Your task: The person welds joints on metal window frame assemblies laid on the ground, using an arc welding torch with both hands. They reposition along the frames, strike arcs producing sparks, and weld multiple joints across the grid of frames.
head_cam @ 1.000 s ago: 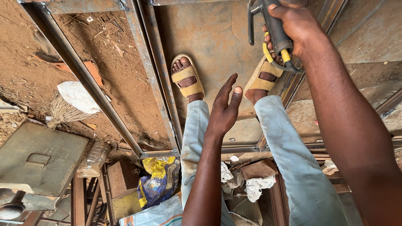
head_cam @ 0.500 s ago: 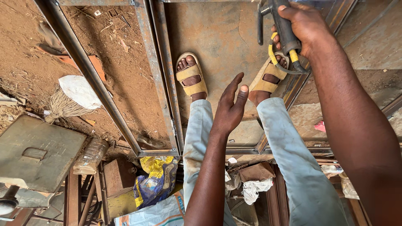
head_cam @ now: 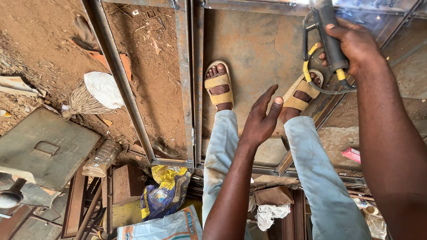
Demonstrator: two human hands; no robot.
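tool: we see a dark-handled welding holder (head_cam: 331,40) at 1 o'clock, upright, top end lost in a bright glare at the frame edge; yellow-and-black cable (head_cam: 311,71) loops off its lower end.
right hand: our right hand (head_cam: 356,44) is wrapped tight around the holder's grip, fingers curled over it, arm running down the 3 o'clock side.
left hand: our left hand (head_cam: 262,118) at centre, empty, fingers spread and extended, palm turned toward the right foot, touching nothing we can make out.
feet: two feet in tan sandals (head_cam: 219,86), left one at 12 o'clock from the left hand, right one just below the holder; pale blue trousers (head_cam: 222,151) below.
surface: we stand on a rusty steel sheet (head_cam: 258,44) framed by metal bars (head_cam: 189,80).
ground: bare red dirt (head_cam: 44,40) at 10 o'clock, with a straw broom head (head_cam: 82,102) and white scrap (head_cam: 104,89) beside the frame.
clutter: grey metal box lid (head_cam: 42,149) at 8 o'clock, clear plastic bottle (head_cam: 102,158) just beside it, yellow-blue bag (head_cam: 164,191) at 6 o'clock, small red item (head_cam: 352,154) at 4 o'clock.
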